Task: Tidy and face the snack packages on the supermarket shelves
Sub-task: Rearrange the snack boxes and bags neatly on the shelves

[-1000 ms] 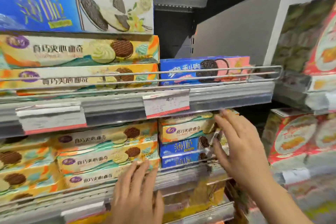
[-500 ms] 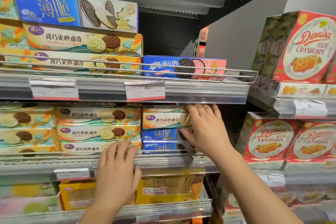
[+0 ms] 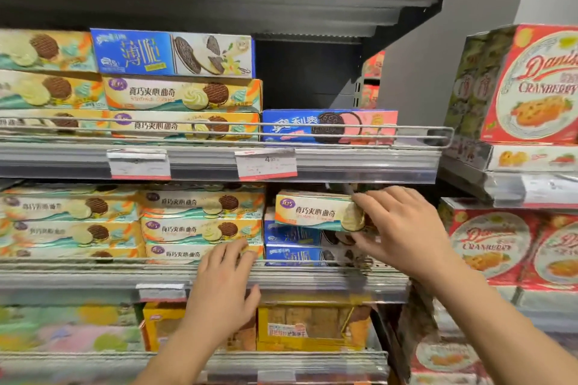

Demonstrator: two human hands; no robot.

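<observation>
While most stacks already show their fronts, I log the task as partly done. Left of centre, the middle-shelf cream-sandwich cookie boxes (image 3: 201, 219) sit in neat tiers, faces forward, as do the same boxes on the upper shelf (image 3: 183, 109). Work is on the stack just right of centre: my right hand (image 3: 403, 228) grips the right end of the top cookie box (image 3: 316, 211), fingers curled over its upper edge and thumb under, so far as I can see. That box is tilted and juts forward of the two blue boxes (image 3: 292, 244) beneath it; my judgement is it does not belong on the blue stack, or at least needs squaring. My left hand (image 3: 223, 287) rests on the wire rail (image 3: 93, 262) at the middle shelf's front edge, fingers relaxed and slightly spread, holding nothing; its fingertips touch the bottom cookie box there.

Remaining, by my estimate: the odd blue thin-biscuit box (image 3: 173, 53) on the cookie stack at upper left, the lone blue-and-pink Oreo box (image 3: 330, 126) with a gap above it, and the blurred lower shelf at bottom left.

Readable text: "真巧夹心曲奇" on cookie boxes; "薄脆" on the blue box; "奥利奥" on the Oreo box; "Danisa CRANBERRY" on the red boxes (image 3: 531, 87) at right; the price tag (image 3: 266, 164) reads roughly "4.90", other print illegible.
</observation>
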